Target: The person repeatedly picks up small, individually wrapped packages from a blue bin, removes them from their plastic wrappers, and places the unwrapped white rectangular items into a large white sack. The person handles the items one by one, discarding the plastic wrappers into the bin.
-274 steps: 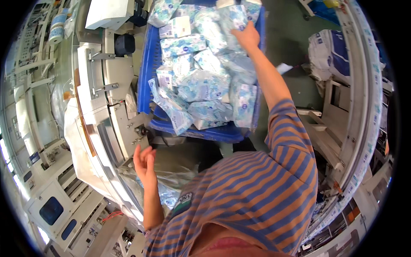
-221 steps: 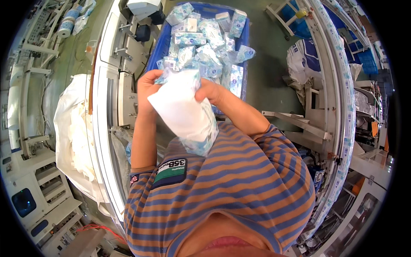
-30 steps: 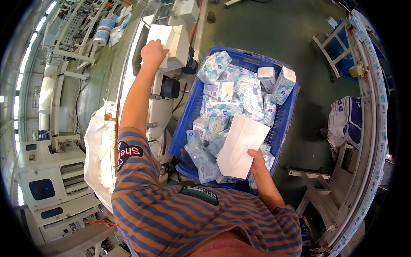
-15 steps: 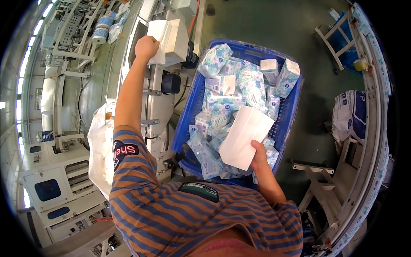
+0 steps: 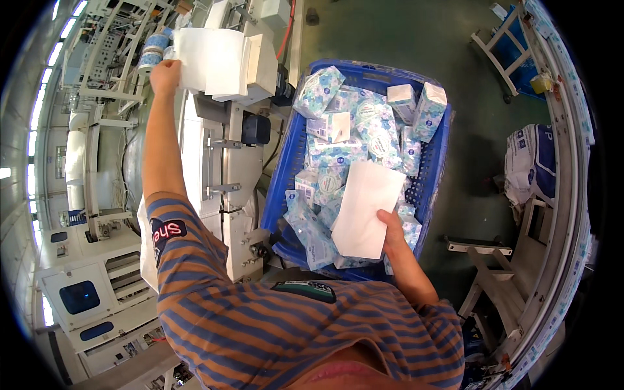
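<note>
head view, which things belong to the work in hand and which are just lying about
Seemingly in use:
- white sheet, edge pinched by the left hand
- white folded stack, in the right hand
- blue basket of patterned packs

Seemingly lying about:
- white-and-blue sack, right
- blue-and-white rolls, upper left

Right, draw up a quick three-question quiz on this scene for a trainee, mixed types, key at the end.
1. Which hand holds the white tissue stack over the blue plastic crate?
2. True or false: the left hand grips the edge of white tissue paper.
3. Where in the picture is the white-and-blue sack? a) left of the crate; b) right of the crate; c) inside the crate.

Key: 1. The right hand. 2. True. 3. b.
</note>
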`<state>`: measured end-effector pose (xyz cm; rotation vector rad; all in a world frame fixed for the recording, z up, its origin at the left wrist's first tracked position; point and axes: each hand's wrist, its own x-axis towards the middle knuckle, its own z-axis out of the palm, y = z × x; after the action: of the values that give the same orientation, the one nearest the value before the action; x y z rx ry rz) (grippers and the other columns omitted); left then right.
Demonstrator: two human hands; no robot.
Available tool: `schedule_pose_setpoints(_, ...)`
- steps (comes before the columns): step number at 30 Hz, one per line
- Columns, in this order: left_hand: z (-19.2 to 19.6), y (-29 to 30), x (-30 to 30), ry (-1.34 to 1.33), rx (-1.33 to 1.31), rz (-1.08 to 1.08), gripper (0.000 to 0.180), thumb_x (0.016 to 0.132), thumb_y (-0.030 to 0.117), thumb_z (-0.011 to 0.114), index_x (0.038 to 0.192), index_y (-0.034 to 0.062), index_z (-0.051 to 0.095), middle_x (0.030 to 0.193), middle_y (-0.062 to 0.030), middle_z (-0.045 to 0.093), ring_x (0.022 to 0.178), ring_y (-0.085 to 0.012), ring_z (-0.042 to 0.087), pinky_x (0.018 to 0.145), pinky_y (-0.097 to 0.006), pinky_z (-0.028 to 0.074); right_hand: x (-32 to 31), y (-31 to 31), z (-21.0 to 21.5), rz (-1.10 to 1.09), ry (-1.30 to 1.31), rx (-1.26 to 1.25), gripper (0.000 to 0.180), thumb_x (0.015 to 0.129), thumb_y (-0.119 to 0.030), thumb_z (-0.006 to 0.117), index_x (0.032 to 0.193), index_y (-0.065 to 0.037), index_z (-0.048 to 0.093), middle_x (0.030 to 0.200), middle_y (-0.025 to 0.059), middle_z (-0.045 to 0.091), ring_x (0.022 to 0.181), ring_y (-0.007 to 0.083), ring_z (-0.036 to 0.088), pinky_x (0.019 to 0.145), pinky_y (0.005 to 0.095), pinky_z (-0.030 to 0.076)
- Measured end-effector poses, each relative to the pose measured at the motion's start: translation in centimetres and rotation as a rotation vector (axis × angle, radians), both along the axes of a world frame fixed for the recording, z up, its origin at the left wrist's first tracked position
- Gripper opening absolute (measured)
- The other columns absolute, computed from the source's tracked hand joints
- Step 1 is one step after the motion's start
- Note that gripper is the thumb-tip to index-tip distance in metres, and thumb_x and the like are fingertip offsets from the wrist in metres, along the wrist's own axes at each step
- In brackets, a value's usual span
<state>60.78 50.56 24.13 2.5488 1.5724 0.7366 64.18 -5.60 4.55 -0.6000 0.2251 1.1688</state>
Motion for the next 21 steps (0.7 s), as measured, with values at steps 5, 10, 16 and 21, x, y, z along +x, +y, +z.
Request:
schedule_pose_setpoints(5,5.7,-2.5,-3.2,-0.419,-0.276,-0.019,0.028,0.073,0.026,0.060,0.090,0.0036,0.062,0.076,-0.0051,0.060,0.066,-0.0127,0.056,0.057,-0.028,0.047,0.1,0.7,0.6,0.137,0.004,0.060,0.051,0.075,-0.018,0.059,0.118,0.001,0.040,0.104,0.0123,0.055,0.092,0.0220,0.056,0.077,0.0335,0.048)
schedule_pose_setpoints(10,8.4,-8.4,-10.9,-0.899,-0.712,-0.247,0.018,0.079,0.011,0.053,0.090,-0.0038,0.056,0.086,-0.0083,0.060,0.076,-0.0164,0.057,0.068,-0.027,0.046,-1.9,4.0,2.8,0.196,0.012,0.081,0.046,0.076,-0.015,0.058,0.115,0.001,0.041,0.103,0.0121,0.055,0.091,0.0215,0.057,0.076,0.0331,0.047)
schedule_pose_setpoints(16,6.7,-25.3,-18.5,-1.163,-1.221,-0.146,0.026,0.081,0.013,0.049,0.100,-0.0037,0.054,0.094,-0.0122,0.061,0.085,-0.0210,0.059,0.076,-0.032,0.049,-8.5,8.0,5.0,0.332,0.046,0.029,0.043,0.075,-0.014,0.059,0.112,0.003,0.044,0.101,0.0133,0.056,0.088,0.0235,0.059,0.075,0.0350,0.048)
schedule_pose_setpoints(21,2.0,-33.1,-25.4,-1.161,-1.368,-0.083,0.030,0.082,0.016,0.049,0.106,-0.0030,0.052,0.098,-0.0136,0.060,0.089,-0.0215,0.058,0.079,-0.032,0.048,-15.7,9.6,6.1,0.453,0.162,-0.052,0.044,0.075,-0.014,0.060,0.111,0.006,0.045,0.102,0.0164,0.057,0.088,0.0262,0.059,0.077,0.0383,0.049)
